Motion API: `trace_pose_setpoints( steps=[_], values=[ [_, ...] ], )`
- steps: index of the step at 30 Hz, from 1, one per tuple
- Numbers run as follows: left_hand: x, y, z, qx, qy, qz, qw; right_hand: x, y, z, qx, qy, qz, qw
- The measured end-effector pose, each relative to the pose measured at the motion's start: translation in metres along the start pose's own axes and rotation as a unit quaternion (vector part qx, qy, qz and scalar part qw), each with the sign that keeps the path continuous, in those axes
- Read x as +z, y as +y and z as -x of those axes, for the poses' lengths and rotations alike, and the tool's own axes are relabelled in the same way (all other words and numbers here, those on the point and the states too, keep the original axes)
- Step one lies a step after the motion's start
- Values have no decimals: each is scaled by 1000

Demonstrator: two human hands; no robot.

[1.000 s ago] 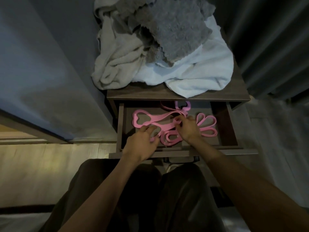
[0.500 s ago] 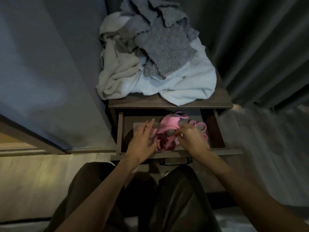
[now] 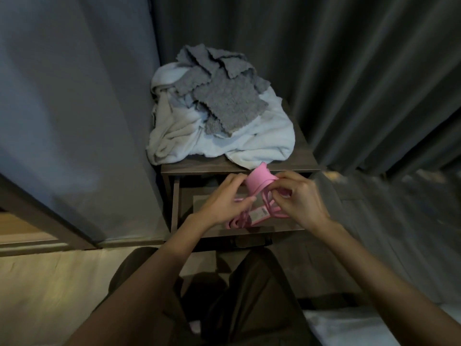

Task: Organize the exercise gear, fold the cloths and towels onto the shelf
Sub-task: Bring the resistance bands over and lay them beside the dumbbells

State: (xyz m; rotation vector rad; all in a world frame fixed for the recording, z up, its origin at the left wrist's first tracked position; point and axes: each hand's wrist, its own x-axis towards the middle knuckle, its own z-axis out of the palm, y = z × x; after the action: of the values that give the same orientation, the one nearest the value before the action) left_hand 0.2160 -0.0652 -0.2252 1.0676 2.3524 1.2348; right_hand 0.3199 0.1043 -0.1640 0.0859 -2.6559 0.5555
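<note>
While the laundry sits unfolded on the desk (image 3: 199,166), the step in hand appears to be the exercise gear. The left hand (image 3: 222,202) pinches one side of the pink resistance bands (image 3: 258,179) between thumb and fingertips. The bands are gathered into a bunch and lifted just above the open drawer (image 3: 175,208), with their lower loops and a label tag (image 3: 259,215) hanging down into it. The right hand (image 3: 299,199) grips the other side, its fingers curled round several strands. I judge the loops are being collected into one tidy bundle. The next move likely calls for drawing the trailing loops in without letting them spring apart, then laying the bundle flat in the drawer.

Around this, a pale wall (image 3: 74,96) stands at the left, close against the desk. On the desk top a beige towel (image 3: 169,136) is crumpled, with grey cloths (image 3: 224,101) heaped on the pile and a white towel (image 3: 264,138) spilling toward the front edge, just behind the raised bands. A dark curtain (image 3: 374,83) hangs at the right. The pile covers most of the desk, so there is little bare surface for folding. I cannot tell from this view where the shelf is.
</note>
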Motion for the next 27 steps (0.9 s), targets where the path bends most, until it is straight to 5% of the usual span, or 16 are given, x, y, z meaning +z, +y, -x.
trace_pose_setpoints(
  steps=[8, 13, 19, 27],
  values=[
    [-33, 41, 14, 28, 89, 35, 995, -14, -27, -15, 38, 138, -91, 986],
    [-67, 59, 26, 61, 192, 32, 979, -22, -42, -32, 8, 136, -175, 975],
    [-112, 35, 41, 68, 266, -34, 961, 2, -16, -20, 33, 63, -140, 988],
    [-94, -17, 48, -18, 168, -51, 984, 63, 35, -11, 115, -208, 5, 971]
  ],
)
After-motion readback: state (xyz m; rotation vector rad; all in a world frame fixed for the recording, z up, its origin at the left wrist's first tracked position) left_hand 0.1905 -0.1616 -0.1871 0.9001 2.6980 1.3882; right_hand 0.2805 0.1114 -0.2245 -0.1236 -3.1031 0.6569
